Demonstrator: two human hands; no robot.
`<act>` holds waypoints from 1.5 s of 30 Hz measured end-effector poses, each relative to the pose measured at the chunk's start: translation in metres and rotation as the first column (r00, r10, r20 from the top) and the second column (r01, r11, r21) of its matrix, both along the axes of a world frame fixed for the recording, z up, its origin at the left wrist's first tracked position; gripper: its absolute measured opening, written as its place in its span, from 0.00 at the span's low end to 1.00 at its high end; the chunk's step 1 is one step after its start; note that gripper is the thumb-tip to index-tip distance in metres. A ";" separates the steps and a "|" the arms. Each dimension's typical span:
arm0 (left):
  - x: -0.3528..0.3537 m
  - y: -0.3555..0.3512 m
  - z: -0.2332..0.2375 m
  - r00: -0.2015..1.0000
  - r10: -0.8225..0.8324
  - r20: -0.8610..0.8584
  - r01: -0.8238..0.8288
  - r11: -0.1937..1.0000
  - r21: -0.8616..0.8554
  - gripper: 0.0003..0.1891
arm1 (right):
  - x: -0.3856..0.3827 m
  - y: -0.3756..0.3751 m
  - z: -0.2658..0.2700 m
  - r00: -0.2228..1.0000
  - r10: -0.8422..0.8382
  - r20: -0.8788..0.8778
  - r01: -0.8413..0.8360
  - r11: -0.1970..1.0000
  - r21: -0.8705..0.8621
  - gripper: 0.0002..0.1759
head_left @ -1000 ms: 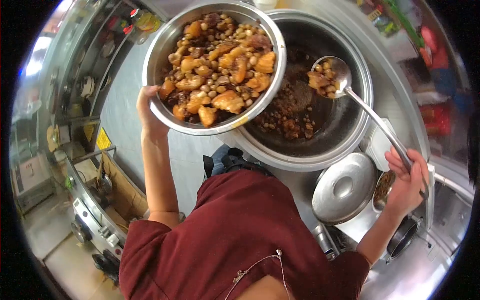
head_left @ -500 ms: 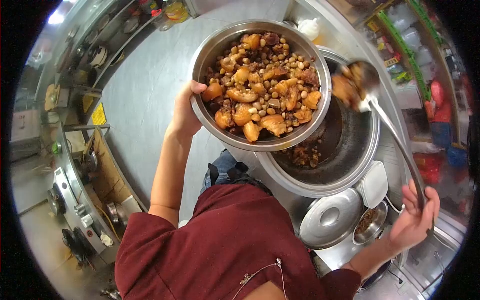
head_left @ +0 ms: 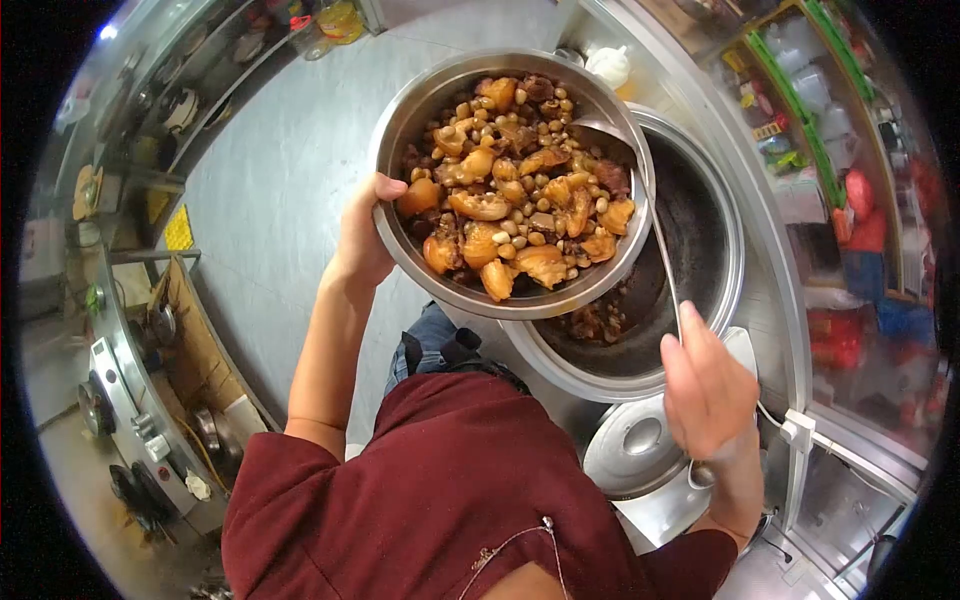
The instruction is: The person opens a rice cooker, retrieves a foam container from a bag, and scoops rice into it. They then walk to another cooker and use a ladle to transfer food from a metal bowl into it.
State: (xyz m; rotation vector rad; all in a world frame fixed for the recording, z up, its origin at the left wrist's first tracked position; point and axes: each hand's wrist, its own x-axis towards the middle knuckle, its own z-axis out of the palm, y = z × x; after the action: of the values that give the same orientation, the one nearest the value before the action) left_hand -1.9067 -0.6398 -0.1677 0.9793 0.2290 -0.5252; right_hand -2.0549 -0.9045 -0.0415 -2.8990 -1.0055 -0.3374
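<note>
My left hand (head_left: pixel 362 235) grips the left rim of a wide steel bowl (head_left: pixel 425 283), thumb over the edge, holding it raised and tilted. Braised meat chunks and peanuts or beans (head_left: pixel 510 190) in brown sauce fill it. My right hand (head_left: pixel 708 390) is closed around the long handle of a ladle (head_left: pixel 605 132). The ladle's head is turned over inside the bowl, at its right side against the food. Below and to the right of the bowl stands a large metal pot (head_left: pixel 705 230), partly hidden, with dark sauce and a few pieces of food at the bottom.
A round metal lid (head_left: pixel 622 448) lies near the pot, under my right forearm. A white jug (head_left: pixel 608 66) stands behind the pot. Shelves with packages (head_left: pixel 820 120) line the right; a stove counter (head_left: pixel 140 410) is at the left.
The ladle has swung left from beside the bowl into it and turned over, its food now out. My right hand moved left and up. My left hand still holds the bowl.
</note>
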 end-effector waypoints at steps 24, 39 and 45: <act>-0.002 0.003 0.001 1.000 -0.010 0.022 0.010 1.000 -0.027 0.29 | 0.026 -0.030 0.019 0.780 -0.397 -0.484 0.493 -0.086 0.866 0.18; -0.001 -0.003 -0.001 0.992 0.065 0.113 -0.077 0.991 0.109 0.28 | -0.086 -0.050 -0.040 0.896 -0.329 -0.298 0.429 0.814 0.392 0.15; 0.002 -0.002 -0.005 0.992 0.088 0.093 -0.098 0.989 0.115 0.26 | -0.084 -0.059 -0.046 0.901 -0.399 -0.168 0.433 0.830 0.352 0.14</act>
State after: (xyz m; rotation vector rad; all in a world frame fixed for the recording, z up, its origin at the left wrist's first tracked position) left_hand -1.9049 -0.6420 -0.1725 1.0996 0.2285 -0.3858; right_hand -2.1388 -0.9633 -0.0875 -2.7059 -0.2360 -0.3712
